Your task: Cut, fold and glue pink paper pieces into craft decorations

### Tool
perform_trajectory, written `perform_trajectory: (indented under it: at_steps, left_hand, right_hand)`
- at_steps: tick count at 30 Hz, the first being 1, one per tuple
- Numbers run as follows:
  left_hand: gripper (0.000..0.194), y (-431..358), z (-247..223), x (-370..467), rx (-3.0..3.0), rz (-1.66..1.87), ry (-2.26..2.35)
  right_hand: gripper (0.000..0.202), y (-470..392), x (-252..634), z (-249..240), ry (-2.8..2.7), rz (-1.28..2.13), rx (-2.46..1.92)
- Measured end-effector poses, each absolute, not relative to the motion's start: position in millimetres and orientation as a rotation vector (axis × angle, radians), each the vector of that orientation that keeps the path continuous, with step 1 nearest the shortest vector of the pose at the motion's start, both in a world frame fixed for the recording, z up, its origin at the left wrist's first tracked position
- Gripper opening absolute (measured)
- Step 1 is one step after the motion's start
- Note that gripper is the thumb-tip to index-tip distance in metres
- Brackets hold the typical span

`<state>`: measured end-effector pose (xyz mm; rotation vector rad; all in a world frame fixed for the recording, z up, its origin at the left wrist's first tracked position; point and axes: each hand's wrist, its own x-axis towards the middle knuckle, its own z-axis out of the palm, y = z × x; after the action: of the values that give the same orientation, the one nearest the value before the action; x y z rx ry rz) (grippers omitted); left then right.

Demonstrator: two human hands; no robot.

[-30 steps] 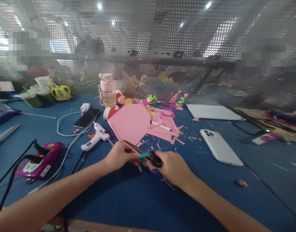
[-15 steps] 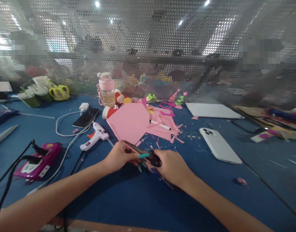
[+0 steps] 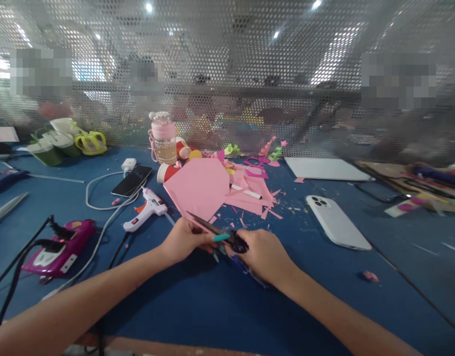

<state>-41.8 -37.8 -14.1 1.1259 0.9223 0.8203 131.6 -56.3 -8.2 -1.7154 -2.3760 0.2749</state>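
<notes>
Scissors are in my right hand, its fingers wrapped around the dark handles at the near middle of the blue table. The blades point up and to the left, towards my left hand, which pinches a pink paper piece between thumb and fingers, right against the blades. From where I view this, I cannot tell how far apart the blades stand. Something blue and curved shows beneath my right hand; I can't make out whether it belongs to the scissors.

Just beyond my hands I see a large pink sheet lying flat, with a red-and-white cup beside its left edge and pink scraps to its right. A white marker rests on those scraps. The pink-lidded bottle stands upright behind the cup.

To the left of the sheet lie a white glue gun, a black phone with a white cable near it, and, closer to me, a magenta power strip with two black plugs in it. On my right, a white phone lies camera side up, nearer to me than a flat white object.
</notes>
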Motion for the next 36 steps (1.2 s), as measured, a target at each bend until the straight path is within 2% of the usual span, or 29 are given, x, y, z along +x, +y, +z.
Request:
perform_trajectory:
  at_steps: [5,9,15,22,29,36]
  left_hand:
    - [0.035,-36,-11,-44,1.081,0.896,0.946]
    - [0.034,-33,-9,-48,1.089,1.015,0.994]
    - [0.027,-30,-9,-52,1.128,1.134,1.061]
    - [0.028,-32,-8,-47,1.172,1.139,0.973]
    - [0.033,-36,-7,-40,1.187,1.086,0.954]
    - [0.029,-40,-6,-42,1.166,1.107,0.958]
  right_hand:
    - [0.037,-50,140,-1,-2.289,0.379,-1.686]
    - [0.042,-44,149,0,-2.143,0.534,-1.584]
    - [0.042,-43,149,-6,-1.503,1.204,-1.437]
    - [0.044,-49,135,-6,-1.268,1.540,-1.148]
    - [0.044,-50,126,-21,-1.230,1.701,-0.998]
    - [0.049,-48,130,-18,-1.298,1.559,-1.009]
